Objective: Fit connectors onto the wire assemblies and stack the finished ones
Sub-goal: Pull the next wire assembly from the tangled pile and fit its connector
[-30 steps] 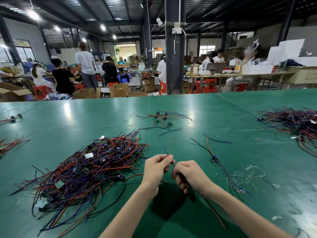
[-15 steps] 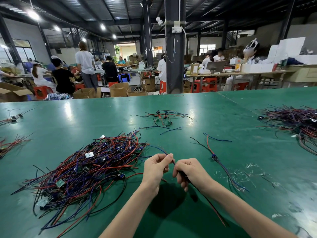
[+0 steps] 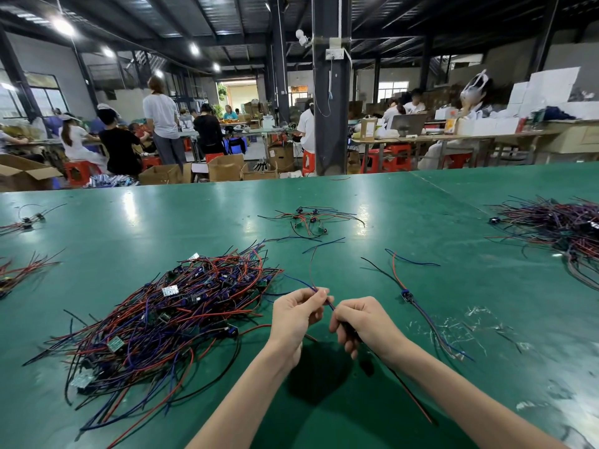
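Observation:
Both my hands hover over the green table [image 3: 421,222] near its front edge, sharing one wire assembly [image 3: 330,305]. My left hand [image 3: 296,314] pinches its thin blue and red wires between thumb and fingertips. My right hand [image 3: 359,322] is curled round the dark connector end; black and red leads trail from it toward me on the right. The connector itself is hidden in the fist. A big tangled pile of red, blue and black wire assemblies [image 3: 162,315] lies to the left. One finished assembly [image 3: 406,294] lies to the right of my hands.
A small cluster of wired connectors [image 3: 311,218] lies mid-table. Another large wire heap [image 3: 564,228] sits at the far right, and loose wires [image 3: 19,270] at the left edge. Clear plastic scraps [image 3: 470,328] litter the right side. Seated workers and cardboard boxes fill the room behind.
The free wire ends above my left hand have swung: the thin red one now arcs upward. My hands have kept their place and their hold.

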The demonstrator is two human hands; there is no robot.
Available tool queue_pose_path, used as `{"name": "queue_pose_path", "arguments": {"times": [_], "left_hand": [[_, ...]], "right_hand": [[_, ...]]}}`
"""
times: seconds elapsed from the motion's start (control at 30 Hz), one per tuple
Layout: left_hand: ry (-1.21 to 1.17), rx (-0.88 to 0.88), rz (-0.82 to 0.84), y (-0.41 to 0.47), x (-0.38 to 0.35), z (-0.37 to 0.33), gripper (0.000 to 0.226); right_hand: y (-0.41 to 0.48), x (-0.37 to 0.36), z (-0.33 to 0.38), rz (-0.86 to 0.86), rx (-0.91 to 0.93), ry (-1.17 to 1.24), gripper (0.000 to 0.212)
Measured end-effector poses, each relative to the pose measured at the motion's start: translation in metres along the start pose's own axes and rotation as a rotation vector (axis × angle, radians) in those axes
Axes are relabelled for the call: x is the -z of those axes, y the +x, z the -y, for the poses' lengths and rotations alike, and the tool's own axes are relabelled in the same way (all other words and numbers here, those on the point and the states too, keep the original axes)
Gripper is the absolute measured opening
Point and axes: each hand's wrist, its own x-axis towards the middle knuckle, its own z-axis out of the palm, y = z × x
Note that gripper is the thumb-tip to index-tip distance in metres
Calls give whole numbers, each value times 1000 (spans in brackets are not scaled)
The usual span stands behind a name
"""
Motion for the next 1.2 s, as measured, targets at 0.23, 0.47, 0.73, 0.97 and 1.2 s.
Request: {"name": "queue_pose_path", "arguments": {"times": [0.23,0.47,0.73,0.97,1.2], "left_hand": [[-23,-28,-56,10,10,-7,12],[-11,-16,-63,13,14,-8,11],[-89,-13,-110,16,18,-11,16],[-107,-44,-218,24,28,-14,15],[51,-72,-252,28,33,-11,17]], "right_hand": [[-2,-5,-1,34,7,-8,33],[-3,-6,1,45,13,-5,31],[-4,-7,0,26,16,-50,34],[-7,-10,-1,25,4,-129,29],[-9,-11,-2,38,-7,-169,29]]}}
